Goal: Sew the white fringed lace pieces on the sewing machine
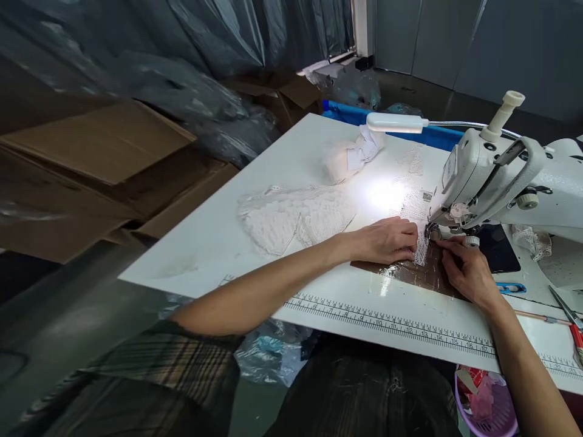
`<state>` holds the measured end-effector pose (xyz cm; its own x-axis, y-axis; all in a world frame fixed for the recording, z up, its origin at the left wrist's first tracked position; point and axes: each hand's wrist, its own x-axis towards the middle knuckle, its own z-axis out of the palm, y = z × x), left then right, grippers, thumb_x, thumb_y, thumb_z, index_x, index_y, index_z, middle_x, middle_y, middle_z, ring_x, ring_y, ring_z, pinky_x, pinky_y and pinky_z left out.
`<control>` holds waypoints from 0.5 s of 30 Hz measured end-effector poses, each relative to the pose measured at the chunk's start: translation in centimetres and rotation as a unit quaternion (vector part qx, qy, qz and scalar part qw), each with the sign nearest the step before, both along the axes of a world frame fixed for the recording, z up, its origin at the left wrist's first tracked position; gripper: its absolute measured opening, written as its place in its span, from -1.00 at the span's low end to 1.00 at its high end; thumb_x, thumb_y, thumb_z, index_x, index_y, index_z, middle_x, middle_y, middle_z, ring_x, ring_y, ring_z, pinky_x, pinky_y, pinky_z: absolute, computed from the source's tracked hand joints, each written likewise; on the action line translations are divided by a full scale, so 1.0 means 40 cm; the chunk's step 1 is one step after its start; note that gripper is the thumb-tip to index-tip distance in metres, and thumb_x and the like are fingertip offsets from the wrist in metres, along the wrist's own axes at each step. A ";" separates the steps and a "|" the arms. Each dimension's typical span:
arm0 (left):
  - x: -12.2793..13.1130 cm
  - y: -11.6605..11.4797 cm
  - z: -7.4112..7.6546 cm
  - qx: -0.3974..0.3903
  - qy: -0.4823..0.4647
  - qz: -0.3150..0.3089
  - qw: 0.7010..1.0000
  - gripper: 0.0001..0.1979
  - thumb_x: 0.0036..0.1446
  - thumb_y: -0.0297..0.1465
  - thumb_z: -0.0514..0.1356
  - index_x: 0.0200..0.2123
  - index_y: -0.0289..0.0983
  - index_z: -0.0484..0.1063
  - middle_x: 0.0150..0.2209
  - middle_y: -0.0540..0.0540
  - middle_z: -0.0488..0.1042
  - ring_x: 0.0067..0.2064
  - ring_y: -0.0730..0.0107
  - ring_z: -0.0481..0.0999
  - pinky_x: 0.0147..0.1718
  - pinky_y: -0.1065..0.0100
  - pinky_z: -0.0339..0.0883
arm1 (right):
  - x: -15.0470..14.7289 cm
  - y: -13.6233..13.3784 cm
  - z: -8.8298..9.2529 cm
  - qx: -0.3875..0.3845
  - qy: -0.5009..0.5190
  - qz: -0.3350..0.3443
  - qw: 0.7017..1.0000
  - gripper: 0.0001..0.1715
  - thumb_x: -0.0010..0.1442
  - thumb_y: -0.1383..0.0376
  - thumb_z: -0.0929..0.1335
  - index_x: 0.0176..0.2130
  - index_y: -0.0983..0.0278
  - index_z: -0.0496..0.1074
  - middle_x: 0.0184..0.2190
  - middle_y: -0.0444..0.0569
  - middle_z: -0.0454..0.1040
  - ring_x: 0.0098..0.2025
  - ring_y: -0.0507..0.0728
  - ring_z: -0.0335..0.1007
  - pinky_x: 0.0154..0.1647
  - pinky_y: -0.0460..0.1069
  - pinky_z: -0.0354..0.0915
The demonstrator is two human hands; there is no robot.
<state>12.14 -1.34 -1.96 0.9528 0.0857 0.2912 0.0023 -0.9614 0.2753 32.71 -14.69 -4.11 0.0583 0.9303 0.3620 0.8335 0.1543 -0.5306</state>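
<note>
A white lace strip (421, 250) runs beneath the needle area of a white sewing machine (469, 167). My left hand (389, 240) lies at the strip's left side, fingers curled and pressed together on its edge. Close by the presser foot, my right hand (465, 267) has its index finger stretched to the needle area and its thumb bent in. What its fingertips grip is too small to make out. A brown glossy plate (392, 273) lies under both hands. More white lace pieces (296, 215) spread flat to the left of my left hand.
A bundled white cloth (359, 152) sits at the back, near a lit lamp (396, 123). On the right are a blue thread snipper (511, 287), scissors (574, 331) and a dark flat device (496, 249). Cardboard boxes (100, 145) stand left; a purple basket (498, 422) is below.
</note>
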 end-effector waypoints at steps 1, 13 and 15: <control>0.001 -0.002 -0.002 0.001 0.002 0.006 1.000 -0.84 0.30 -0.34 0.19 -0.29 -0.28 0.50 -0.23 -0.11 0.50 -0.22 0.37 0.46 -0.18 0.28 0.35 | -0.001 -0.001 0.001 0.006 -0.004 0.003 1.000 -0.63 0.27 0.29 0.23 -0.06 0.24 0.54 -0.17 0.08 0.48 -0.22 0.14 0.48 -0.14 0.10 0.44; 0.002 -0.010 -0.005 -0.003 -0.075 0.012 0.997 -0.77 0.37 -0.28 0.10 -0.20 -0.30 0.45 -0.16 -0.15 0.53 -0.15 0.34 0.50 -0.18 0.25 0.30 | -0.055 0.007 0.030 0.015 -0.013 0.099 0.995 -0.79 0.33 0.20 0.26 -0.21 0.24 0.43 -0.29 0.03 0.49 -0.28 0.13 0.45 -0.25 0.04 0.42; 0.004 -0.007 -0.009 0.032 -0.101 0.005 0.994 -0.77 0.37 -0.29 0.08 -0.22 -0.31 0.46 -0.19 -0.15 0.55 -0.19 0.34 0.51 -0.21 0.24 0.32 | -0.053 0.008 0.032 0.029 -0.011 0.083 0.996 -0.79 0.33 0.22 0.25 -0.22 0.24 0.43 -0.31 0.01 0.49 -0.32 0.11 0.44 -0.28 0.02 0.41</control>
<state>12.30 -1.61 -2.31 0.8734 0.0701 0.4819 -0.0367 -0.9773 0.2087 30.58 -14.36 -2.81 -0.1033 0.9044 0.4140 0.8054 0.3204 -0.4988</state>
